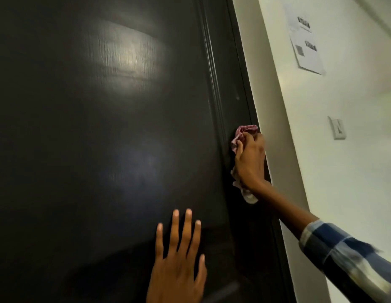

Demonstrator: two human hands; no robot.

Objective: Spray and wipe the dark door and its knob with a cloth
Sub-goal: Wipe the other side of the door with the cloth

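The dark door [91, 138] fills most of the view, glossy with a bright light reflection near its top. My right hand [250, 158] grips a bunched pink and white cloth [245, 131] and holds it against the door's right edge by the frame. A tail of the cloth hangs below the wrist. My left hand [179, 263] lies flat on the lower door panel with straight, spread fingers. No knob or spray bottle is in view.
A white wall [343, 171] runs along the right of the dark door frame [245, 84]. A paper notice [305, 38] is stuck high on it and a white light switch [337, 127] sits lower.
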